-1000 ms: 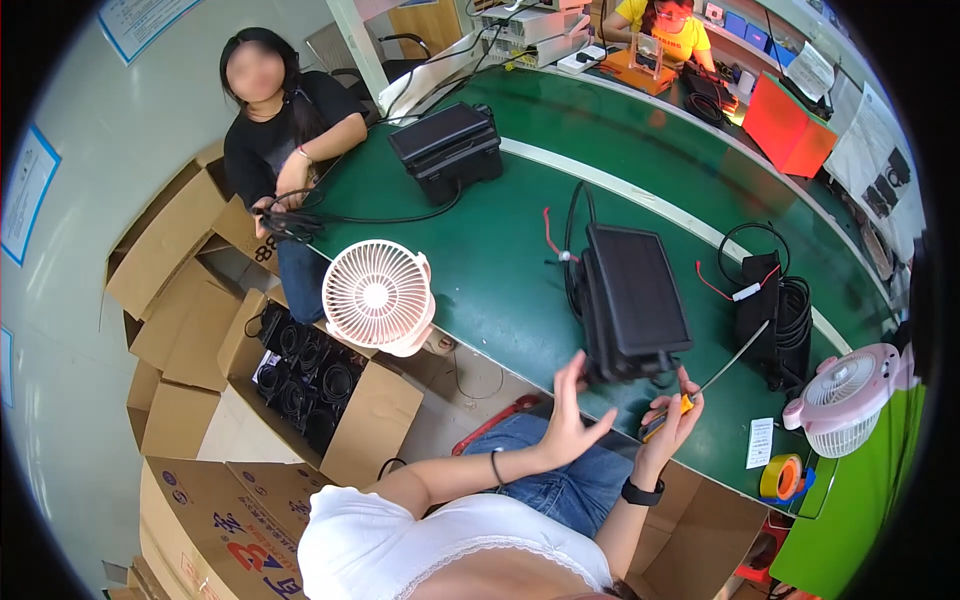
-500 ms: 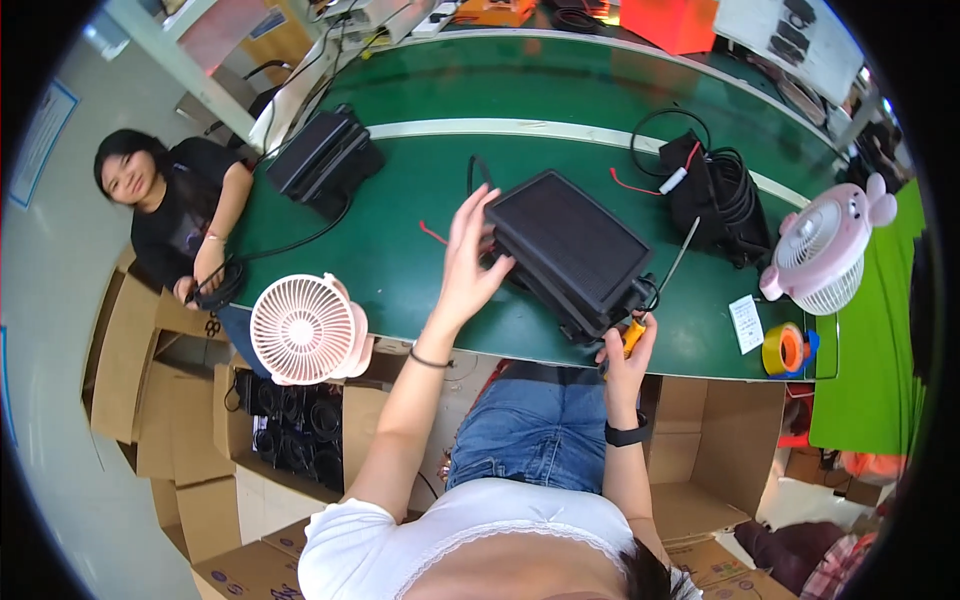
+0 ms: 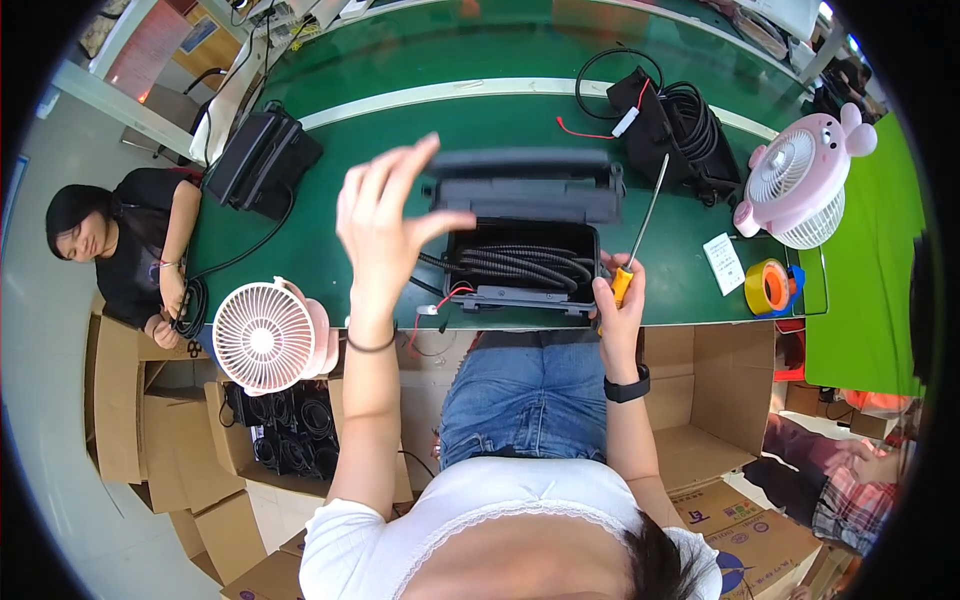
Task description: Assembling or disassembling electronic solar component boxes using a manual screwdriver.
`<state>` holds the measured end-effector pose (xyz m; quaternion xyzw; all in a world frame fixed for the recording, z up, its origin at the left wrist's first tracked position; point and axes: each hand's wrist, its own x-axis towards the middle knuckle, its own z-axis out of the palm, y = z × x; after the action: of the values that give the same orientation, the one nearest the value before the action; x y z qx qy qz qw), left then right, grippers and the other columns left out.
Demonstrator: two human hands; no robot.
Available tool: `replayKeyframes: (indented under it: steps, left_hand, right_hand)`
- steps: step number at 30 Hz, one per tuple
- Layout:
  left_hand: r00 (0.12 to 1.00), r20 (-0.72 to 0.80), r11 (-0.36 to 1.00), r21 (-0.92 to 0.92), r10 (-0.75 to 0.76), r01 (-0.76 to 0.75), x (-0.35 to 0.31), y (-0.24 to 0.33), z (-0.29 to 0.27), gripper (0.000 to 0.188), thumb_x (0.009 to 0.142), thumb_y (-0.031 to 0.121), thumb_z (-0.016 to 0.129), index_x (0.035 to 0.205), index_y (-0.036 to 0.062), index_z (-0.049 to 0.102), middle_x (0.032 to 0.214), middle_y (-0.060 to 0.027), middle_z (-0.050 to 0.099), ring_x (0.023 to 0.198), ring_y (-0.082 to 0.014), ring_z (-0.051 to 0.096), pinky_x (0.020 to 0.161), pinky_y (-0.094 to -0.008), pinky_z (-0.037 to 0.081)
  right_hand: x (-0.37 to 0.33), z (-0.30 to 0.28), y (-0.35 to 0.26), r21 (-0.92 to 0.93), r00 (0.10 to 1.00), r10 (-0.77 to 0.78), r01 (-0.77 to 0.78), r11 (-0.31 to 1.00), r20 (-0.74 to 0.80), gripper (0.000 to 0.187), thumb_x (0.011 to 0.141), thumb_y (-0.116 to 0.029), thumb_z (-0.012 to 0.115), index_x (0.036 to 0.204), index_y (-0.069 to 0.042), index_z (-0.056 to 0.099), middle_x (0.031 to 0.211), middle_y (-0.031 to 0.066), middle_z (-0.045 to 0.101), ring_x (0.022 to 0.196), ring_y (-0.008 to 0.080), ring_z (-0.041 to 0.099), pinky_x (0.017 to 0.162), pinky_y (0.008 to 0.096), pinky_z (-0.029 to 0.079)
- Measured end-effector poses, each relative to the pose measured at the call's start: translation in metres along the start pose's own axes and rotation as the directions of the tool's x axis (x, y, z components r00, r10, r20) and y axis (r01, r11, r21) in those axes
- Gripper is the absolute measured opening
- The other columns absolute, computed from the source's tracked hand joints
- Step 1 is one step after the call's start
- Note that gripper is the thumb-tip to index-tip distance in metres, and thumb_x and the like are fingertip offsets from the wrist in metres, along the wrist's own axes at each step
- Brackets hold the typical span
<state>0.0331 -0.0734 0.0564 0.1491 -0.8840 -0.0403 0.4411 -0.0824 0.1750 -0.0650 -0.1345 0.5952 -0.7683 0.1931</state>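
Left hand (image 3: 383,225): its fingers are standing spread, the thumb pointing across toward the blurred lid (image 3: 530,201); whether they are touching it cannot be told.
Right hand (image 3: 621,303): its fingers are curling round the yellow handle of a screwdriver (image 3: 622,286).
Screwdriver direction: its shaft is pointing up past the right fingers, away from the person and slightly rightward; it is probably feeling light and stiff.
Black case (image 3: 525,298): it is sitting open between the left and right fingers, mouth upward, long axis running left to right, lid rising along its far side.
Case handling: the shell is looking stiff, smooth and fairly weighty with corrugated cable (image 3: 520,264) inside; its short end walls are probably offering the best hold.
Red wire (image 3: 463,291): it is lying nearer the person than the left thumb, looking thin and fragile.
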Motion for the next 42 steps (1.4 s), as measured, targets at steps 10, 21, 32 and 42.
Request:
replayKeyframes:
  steps: [10, 21, 32, 42]
  left_hand:
    - [0.668, 0.679, 0.873, -0.479, 0.304, 0.089, -0.019, 0.054, 0.007, 0.052, 0.077, 0.033, 0.077, 0.123, 0.0122, 0.065, 0.104, -0.0087, 0.070, 0.096, -0.0287, 0.067, 0.087, -0.0374, 0.053]
    - [0.908, -0.373, 0.899, 0.304, -0.192, 0.315, -0.024, -0.042, -0.004, 0.055, 0.098, 0.015, 0.059, 0.147, 0.0031, 0.038, 0.136, -0.0185, 0.045, 0.125, -0.0328, 0.047, 0.104, -0.0434, 0.040]
    - [0.905, 0.420, 0.955, -0.288, 0.061, 0.069, -0.103, 0.018, -0.026, 0.056, 0.071, -0.006, 0.069, 0.119, 0.0249, 0.070, 0.127, -0.0132, 0.054, 0.116, -0.0353, 0.055, 0.098, -0.0440, 0.048]
    - [0.877, 0.465, 0.691, -0.594, -0.121, 0.411, -0.092, 0.023, -0.016, 0.031, 0.094, -0.001, 0.058, 0.124, 0.0044, 0.059, 0.112, -0.0121, 0.069, 0.091, -0.0254, 0.071, 0.075, -0.0329, 0.056]
  right_hand:
    - [-0.002, -0.001, 0.001, 0.008, 1.000, 0.003, -0.003, 1.000, -0.018, 0.045, 0.090, -0.005, 0.064, 0.129, -0.008, 0.042, 0.132, 0.0148, 0.056, 0.077, 0.0025, 0.051, 0.058, 0.0149, 0.046]
    - [-0.002, -0.003, 0.007, -0.002, 0.999, -0.034, 0.034, 0.999, 0.010, 0.047, 0.088, -0.007, 0.066, 0.128, -0.008, 0.042, 0.130, 0.0148, 0.056, 0.076, 0.0031, 0.051, 0.060, 0.0157, 0.047]
    - [0.001, -0.005, 0.011, -0.005, 0.997, -0.078, 0.078, 0.997, 0.019, 0.048, 0.088, -0.006, 0.066, 0.130, -0.008, 0.042, 0.129, 0.0137, 0.055, 0.078, 0.0032, 0.050, 0.060, 0.0150, 0.047]
    - [0.002, 0.001, 0.003, 0.025, 1.000, -0.024, 0.024, 0.999, -0.011, 0.048, 0.089, -0.009, 0.066, 0.131, -0.008, 0.042, 0.129, 0.0105, 0.054, 0.080, 0.0036, 0.051, 0.060, 0.0155, 0.048]
